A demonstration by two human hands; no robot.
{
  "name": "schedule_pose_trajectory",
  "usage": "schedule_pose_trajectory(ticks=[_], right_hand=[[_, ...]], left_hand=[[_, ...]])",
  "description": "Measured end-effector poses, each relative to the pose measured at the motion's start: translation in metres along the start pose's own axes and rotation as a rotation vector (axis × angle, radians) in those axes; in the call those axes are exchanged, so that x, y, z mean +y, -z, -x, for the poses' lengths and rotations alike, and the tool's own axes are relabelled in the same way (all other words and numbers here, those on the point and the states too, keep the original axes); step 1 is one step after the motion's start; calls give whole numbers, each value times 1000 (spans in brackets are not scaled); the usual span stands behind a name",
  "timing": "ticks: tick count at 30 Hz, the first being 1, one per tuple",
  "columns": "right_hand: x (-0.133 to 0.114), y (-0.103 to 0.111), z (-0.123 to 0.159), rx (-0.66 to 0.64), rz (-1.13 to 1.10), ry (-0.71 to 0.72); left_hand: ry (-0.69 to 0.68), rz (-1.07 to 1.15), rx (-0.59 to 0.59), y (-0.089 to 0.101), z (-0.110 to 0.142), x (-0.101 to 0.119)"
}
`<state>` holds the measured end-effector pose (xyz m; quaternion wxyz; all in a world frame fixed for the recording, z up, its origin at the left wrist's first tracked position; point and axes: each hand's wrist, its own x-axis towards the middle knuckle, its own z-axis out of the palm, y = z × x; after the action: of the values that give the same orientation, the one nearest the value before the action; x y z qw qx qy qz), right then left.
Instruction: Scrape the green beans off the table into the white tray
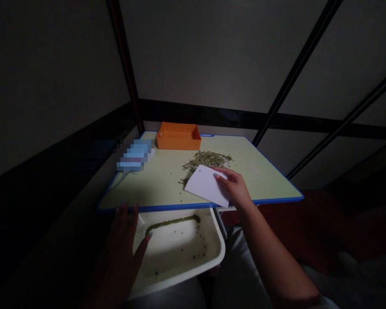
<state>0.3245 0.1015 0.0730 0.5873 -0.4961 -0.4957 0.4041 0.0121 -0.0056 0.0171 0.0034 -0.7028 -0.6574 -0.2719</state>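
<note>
My right hand [233, 184] pinches a flat white scraper [204, 185] with a small hole in one corner, tilted over the near part of the table. Just beyond the scraper lies a spread pile of small green beans or seeds [209, 159], mixed with some whitish grains. Below the table's front edge, a white basin [180, 253] rests near my lap, with a line of green grains [172, 222] along its far side and a few scattered ones. My left hand [125, 240] is at the basin's left side, fingers spread, with the thumb over its inside.
The light green table [251, 171] has a blue edge. An orange open box [179, 141] stands at its back. A blurred-out blue item [137, 153] with a cable lies at the left. Panelled walls close in behind and to the left.
</note>
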Motion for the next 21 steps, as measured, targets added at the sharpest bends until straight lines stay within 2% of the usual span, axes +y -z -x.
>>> schedule_pose_trajectory(ticks=[4,10,21], right_hand=[[-6,-9,-2,1,123,77],[-8,-27,-8,-129,145,187],[-9,-28,-4,-289,101,134]], left_hand=[[-29,-19,29,-3,-1,-1],[-55,-29,44,-3,-3,-2],[-26,-45,-23,1,-4,0]])
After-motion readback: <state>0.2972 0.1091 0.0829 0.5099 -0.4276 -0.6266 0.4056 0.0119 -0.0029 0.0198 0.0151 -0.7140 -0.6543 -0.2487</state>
